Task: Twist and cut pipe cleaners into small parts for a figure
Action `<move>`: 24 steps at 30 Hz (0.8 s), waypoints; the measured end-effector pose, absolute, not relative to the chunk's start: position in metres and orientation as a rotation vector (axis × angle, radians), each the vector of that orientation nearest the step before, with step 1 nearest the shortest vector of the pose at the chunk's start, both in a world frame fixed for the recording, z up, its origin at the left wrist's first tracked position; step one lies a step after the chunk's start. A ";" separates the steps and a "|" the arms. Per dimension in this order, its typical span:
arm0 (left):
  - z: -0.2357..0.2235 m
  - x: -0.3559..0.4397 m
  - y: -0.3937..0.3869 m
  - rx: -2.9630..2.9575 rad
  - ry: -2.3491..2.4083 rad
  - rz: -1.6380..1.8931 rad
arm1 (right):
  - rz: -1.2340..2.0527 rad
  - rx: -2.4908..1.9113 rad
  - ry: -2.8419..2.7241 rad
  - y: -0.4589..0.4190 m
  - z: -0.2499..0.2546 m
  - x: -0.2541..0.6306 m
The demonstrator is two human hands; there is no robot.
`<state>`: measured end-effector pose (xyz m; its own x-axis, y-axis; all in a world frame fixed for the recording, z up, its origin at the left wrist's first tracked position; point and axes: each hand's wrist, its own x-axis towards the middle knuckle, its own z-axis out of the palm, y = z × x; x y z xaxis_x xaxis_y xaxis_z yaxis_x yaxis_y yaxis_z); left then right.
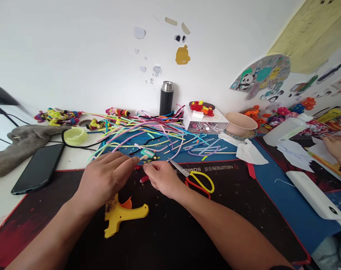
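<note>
My left hand (pixel 110 178) is over the dark mat, its fingers pressed together and reaching toward my right hand (pixel 162 179). The fingertips of my right hand are pinched and nearly meet those of the left; whatever lies between them is too small to make out. Just below the fingertips are red fuzzy bits (pixel 144 179), like pipe cleaner pieces. A yellow glue gun (pixel 125 214) with an orange trigger lies under my left wrist, partly hidden. To the right of my right hand rest scissors (pixel 200 182) with yellow and red handles, blades parted.
Behind my hands spreads a pile of colourful pipe cleaners (pixel 148 129). A black thermos (pixel 166 99), a white box (pixel 207 125) and a beige bowl (pixel 240 123) stand along the wall. A phone (pixel 38 168) lies left. At right, another person's hand (pixel 337 148) touches papers near a white device (pixel 315 195).
</note>
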<state>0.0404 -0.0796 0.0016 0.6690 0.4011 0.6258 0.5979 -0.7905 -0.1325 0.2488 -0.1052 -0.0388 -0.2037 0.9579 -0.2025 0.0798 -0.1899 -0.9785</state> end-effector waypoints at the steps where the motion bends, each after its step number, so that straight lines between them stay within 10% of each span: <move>1: 0.002 0.040 -0.080 -2.553 -0.776 -0.842 | 1.496 -1.296 -1.310 -0.105 -0.039 0.249; 24: 0.006 0.040 -0.082 -2.677 -0.774 -0.796 | 1.548 -1.293 -1.248 -0.104 -0.044 0.248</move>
